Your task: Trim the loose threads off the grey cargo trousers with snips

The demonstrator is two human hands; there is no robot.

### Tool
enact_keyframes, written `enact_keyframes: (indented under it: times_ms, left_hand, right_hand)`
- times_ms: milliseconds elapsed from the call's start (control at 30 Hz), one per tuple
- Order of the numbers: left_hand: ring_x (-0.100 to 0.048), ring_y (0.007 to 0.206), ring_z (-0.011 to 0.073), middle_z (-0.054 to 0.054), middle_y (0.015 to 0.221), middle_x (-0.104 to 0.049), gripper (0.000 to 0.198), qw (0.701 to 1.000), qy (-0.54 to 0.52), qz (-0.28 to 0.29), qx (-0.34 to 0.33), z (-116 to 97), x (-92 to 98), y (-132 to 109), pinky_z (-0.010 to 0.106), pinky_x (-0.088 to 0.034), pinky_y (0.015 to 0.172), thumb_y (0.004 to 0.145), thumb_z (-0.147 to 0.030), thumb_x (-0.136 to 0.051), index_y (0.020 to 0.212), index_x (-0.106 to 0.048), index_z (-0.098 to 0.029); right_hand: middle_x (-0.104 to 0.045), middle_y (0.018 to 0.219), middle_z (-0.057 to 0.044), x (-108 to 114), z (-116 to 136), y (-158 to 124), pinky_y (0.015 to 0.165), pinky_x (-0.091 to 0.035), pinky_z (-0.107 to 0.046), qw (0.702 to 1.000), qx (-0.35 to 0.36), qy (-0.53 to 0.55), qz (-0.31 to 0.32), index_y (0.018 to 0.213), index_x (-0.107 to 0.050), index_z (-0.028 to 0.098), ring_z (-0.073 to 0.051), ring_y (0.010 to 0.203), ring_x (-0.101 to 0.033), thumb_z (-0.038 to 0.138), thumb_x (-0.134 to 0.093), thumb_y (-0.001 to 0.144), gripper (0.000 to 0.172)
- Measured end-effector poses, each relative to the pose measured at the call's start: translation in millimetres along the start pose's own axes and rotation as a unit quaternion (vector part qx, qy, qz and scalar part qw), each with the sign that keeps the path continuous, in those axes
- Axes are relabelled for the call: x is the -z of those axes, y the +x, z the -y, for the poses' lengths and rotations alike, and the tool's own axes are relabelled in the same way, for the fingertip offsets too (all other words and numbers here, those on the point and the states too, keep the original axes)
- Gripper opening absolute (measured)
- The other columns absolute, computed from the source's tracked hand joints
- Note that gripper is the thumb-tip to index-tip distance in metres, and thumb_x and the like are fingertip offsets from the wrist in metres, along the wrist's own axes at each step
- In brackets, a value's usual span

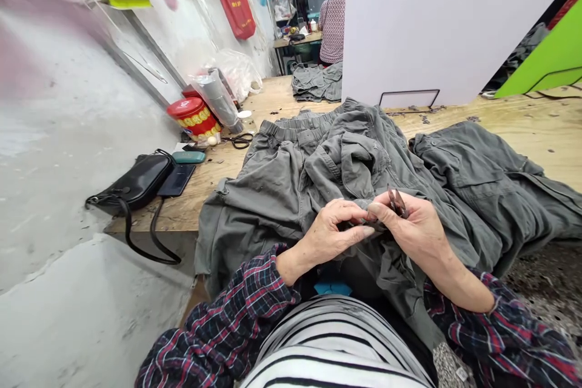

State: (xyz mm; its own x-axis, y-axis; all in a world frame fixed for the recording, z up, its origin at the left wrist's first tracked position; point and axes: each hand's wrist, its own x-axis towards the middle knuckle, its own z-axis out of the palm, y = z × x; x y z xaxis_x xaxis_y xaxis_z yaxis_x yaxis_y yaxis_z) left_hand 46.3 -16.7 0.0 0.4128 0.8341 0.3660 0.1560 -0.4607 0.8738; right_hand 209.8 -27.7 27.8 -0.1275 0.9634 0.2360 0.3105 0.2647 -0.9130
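Observation:
Grey-green trousers (268,194) with a gathered elastic waistband lie rumpled over the table's near edge. My left hand (331,231) is closed, pinching a bit of their cloth between thumb and fingers. Close against it, my right hand (421,230) holds small dark thread snips (397,204) in its palm, blades pointing up and away from me. The right thumb and forefinger meet the same bit of cloth beside the left fingertips. Exactly what lies between the fingertips is hidden.
More grey-green garments (477,176) lie to the right, with a folded pile (317,82) farther back. A white board (445,24) stands on the wooden table (268,88). At left are a black handbag (136,182), phone (178,179), scissors (239,141) and red tin (193,116). A person (332,30) is beyond.

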Motion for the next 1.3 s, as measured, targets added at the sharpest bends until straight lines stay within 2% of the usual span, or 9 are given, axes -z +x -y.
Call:
enact_keyframes:
  times_ms: [200,267,333,467,567,667,867,1100,1300]
  left_hand:
    - [-0.056,0.079,0.0174,0.006,0.076,-0.064,0.011,0.999,-0.021,-0.043,-0.008,-2,3.8,5,0.033,-0.043,0.08,0.077,-0.024,-0.063,0.071,-0.068,-0.016]
    - [-0.054,0.074,0.0158,0.005,0.072,-0.062,0.015,0.998,-0.036,-0.049,0.025,1,5.6,5,0.031,-0.044,0.074,0.078,-0.026,-0.061,0.068,-0.066,-0.015]
    - [-0.053,0.069,0.0139,0.004,0.069,-0.06,0.02,0.996,-0.048,-0.045,0.067,4,7.2,4,0.028,-0.044,0.069,0.079,-0.03,-0.059,0.068,-0.064,-0.014]
    - [-0.051,0.063,0.0113,0.002,0.065,-0.058,0.027,0.991,-0.065,-0.029,0.112,5,9.8,3,0.024,-0.042,0.063,0.083,-0.034,-0.053,0.068,-0.062,-0.013]
    - [-0.05,0.059,0.0101,0.0,0.06,-0.056,0.026,0.991,-0.065,-0.027,0.113,2,11.6,3,0.022,-0.041,0.06,0.084,-0.034,-0.052,0.069,-0.06,-0.013]
    - [-0.049,0.06,0.0098,0.0,0.062,-0.054,0.024,0.994,-0.047,-0.033,0.09,0,13.4,3,0.022,-0.039,0.06,0.084,-0.032,-0.052,0.068,-0.058,-0.014]
    - [-0.046,0.064,0.0108,0.0,0.065,-0.051,0.022,0.999,-0.01,-0.031,0.028,-5,18.6,6,0.024,-0.038,0.064,0.083,-0.028,-0.053,0.065,-0.056,-0.015]
    - [-0.047,0.065,0.0111,0.0,0.063,-0.051,0.02,1.0,0.01,-0.002,-0.017,-11,25.2,9,0.024,-0.037,0.063,0.081,-0.022,-0.056,0.063,-0.059,-0.015]
    - [-0.046,0.063,0.0105,0.0,0.063,-0.051,0.021,1.0,0.007,-0.01,-0.002,-11,26.4,7,0.024,-0.037,0.062,0.081,-0.025,-0.056,0.063,-0.058,-0.014]
  right_hand:
    - [-0.045,0.054,0.003,15,24,-5,0.048,-0.033,-0.021,0.975,-0.09,0.109,0.17,0.061,-0.05,0.018,-0.008,0.05,-0.039,0.041,-0.059,0.077,0.03]
    - [-0.04,0.052,0.004,25,30,-6,0.043,-0.029,-0.022,0.966,-0.129,0.149,0.169,0.061,-0.047,0.019,-0.007,0.046,-0.033,0.042,-0.06,0.076,0.03]
    - [-0.04,0.053,0.004,36,31,-7,0.042,-0.027,-0.023,0.974,-0.139,0.151,0.096,0.062,-0.046,0.02,-0.008,0.045,-0.033,0.043,-0.06,0.075,0.03]
    - [-0.053,0.062,0.0,45,19,-8,0.05,-0.033,-0.026,0.992,-0.069,-0.096,-0.054,0.082,-0.057,0.021,-0.012,0.052,-0.044,0.051,-0.057,0.076,0.03]
    - [-0.058,0.063,-0.001,35,11,-15,0.055,-0.033,-0.028,0.945,0.014,-0.328,0.008,0.087,-0.058,0.023,-0.015,0.057,-0.05,0.053,-0.04,0.086,0.035]
    - [-0.059,0.06,0.0,19,10,-23,0.057,-0.031,-0.028,0.895,0.097,-0.424,0.095,0.072,-0.055,0.023,-0.015,0.055,-0.051,0.044,-0.029,0.093,0.04]
    - [-0.058,0.055,0.0,4,12,-20,0.054,-0.025,-0.029,0.854,0.129,-0.496,0.096,0.067,-0.054,0.022,-0.015,0.05,-0.051,0.042,-0.033,0.093,0.039]
    - [-0.059,0.055,-0.001,1,20,-11,0.055,-0.023,-0.029,0.84,0.173,-0.503,0.108,0.065,-0.056,0.021,-0.014,0.047,-0.049,0.04,-0.035,0.093,0.039]
    - [-0.057,0.053,0.0,-7,15,-11,0.06,-0.024,-0.03,0.84,0.176,-0.495,0.135,0.066,-0.055,0.019,-0.013,0.048,-0.049,0.037,-0.035,0.093,0.038]
